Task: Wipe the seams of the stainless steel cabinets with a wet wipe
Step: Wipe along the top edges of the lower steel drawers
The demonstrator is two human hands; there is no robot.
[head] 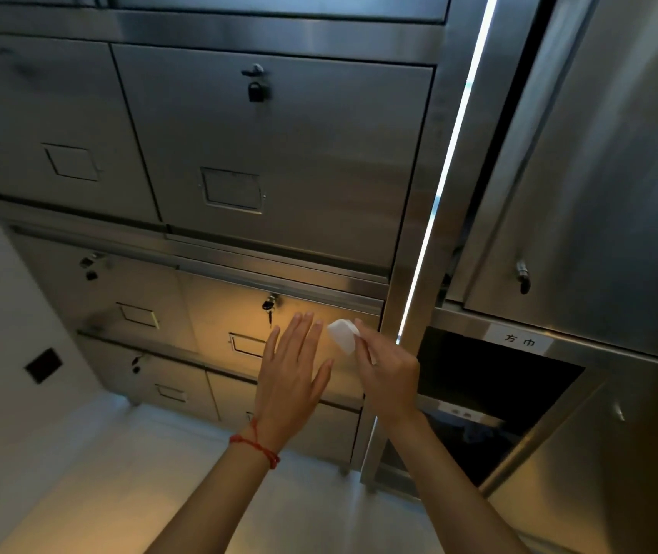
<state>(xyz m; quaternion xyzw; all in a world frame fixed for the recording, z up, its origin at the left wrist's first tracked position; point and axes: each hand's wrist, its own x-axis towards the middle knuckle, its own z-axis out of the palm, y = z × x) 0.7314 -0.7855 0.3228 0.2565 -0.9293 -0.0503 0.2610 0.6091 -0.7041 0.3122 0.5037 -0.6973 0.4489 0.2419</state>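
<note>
Cabinet seam (383, 313), wipe (342, 333) perhaps touching.

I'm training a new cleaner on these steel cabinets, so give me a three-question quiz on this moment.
1. True or false: the left hand grips the wet wipe.
2. What hangs on the upper door's latch? A) a padlock B) a towel C) a glove
3. Fill in: the left wrist wears a ____ string bracelet.

Key: 1 false, the right hand pinches it; the left is flat with straight fingers. 2 A. 3 red.
</note>
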